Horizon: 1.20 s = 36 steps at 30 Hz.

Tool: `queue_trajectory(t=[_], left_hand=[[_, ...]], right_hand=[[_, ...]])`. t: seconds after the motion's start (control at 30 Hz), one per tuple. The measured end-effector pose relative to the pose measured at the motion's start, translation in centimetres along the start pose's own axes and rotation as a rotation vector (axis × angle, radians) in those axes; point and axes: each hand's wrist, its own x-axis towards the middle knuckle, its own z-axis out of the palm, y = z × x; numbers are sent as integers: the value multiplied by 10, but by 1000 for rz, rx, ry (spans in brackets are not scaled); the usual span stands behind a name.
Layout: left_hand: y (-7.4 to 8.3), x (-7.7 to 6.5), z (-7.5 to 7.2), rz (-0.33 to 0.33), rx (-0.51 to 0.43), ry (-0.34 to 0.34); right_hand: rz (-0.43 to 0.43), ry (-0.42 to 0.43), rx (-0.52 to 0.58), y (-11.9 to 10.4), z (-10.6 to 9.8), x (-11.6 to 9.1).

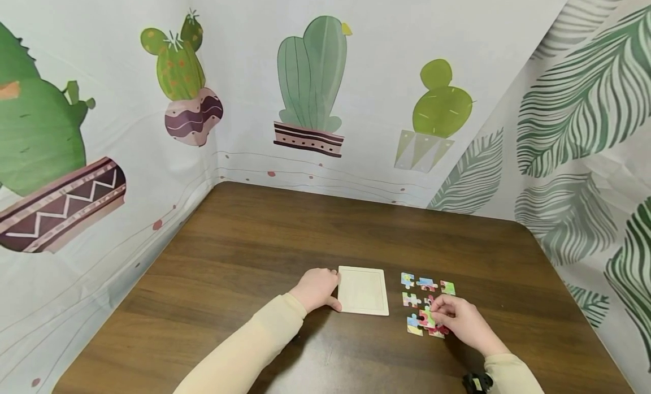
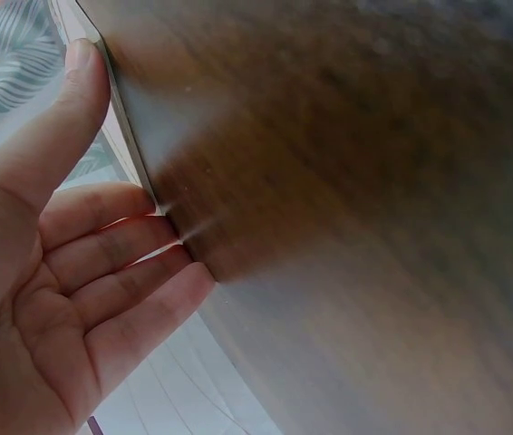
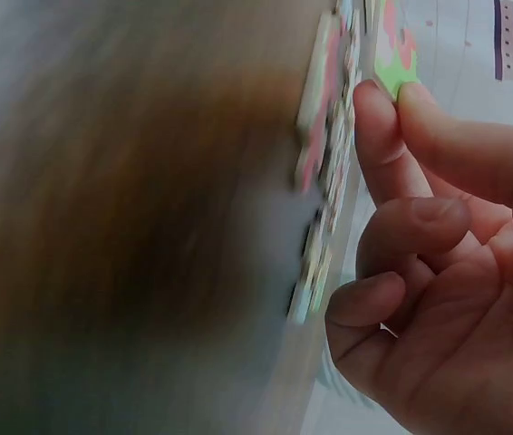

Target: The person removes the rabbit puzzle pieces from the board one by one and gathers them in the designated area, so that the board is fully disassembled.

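In the head view my left hand rests against the left side of a pale wooden puzzle tray with a raised rim. The left wrist view shows its thumb and extended fingers touching the tray's edge. My right hand pinches a green and red jigsaw piece between thumb and index finger, raised above the other pieces. Several colourful jigsaw pieces lie in loose rows to the right of the tray, some partly hidden behind the right hand and the held piece.
The dark brown wooden table extends around the tray and pieces. Behind it and along its sides hangs a white cloth printed with cacti and leaves. A black device sits at the right wrist.
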Motion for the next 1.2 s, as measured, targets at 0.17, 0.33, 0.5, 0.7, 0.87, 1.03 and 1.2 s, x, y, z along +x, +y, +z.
queue_trajectory(t=[0.17, 0.33, 0.5, 0.7, 0.87, 1.03, 1.2], left_hand=[[-2, 0, 0, -2, -1, -3], [-3, -1, 1, -5, -6, -8], [-3, 0, 3, -5, -2, -6], [-5, -1, 4, 0, -2, 1], [-5, -2, 3, -2, -15, -5], [-7, -2, 3, -7, -7, -5], [-7, -2, 4, -5, 5, 0]], right_hand=[[41, -5, -12, 9, -6, -7], [56, -24, -17, 18, -12, -14], [59, -20, -35, 26, -17, -21], [80, -11, -23, 31, -24, -27], [71, -18, -6, 35, -30, -29], [81, -29, -9, 35, -31, -27], [148, -9, -92, 33, -32, -24]])
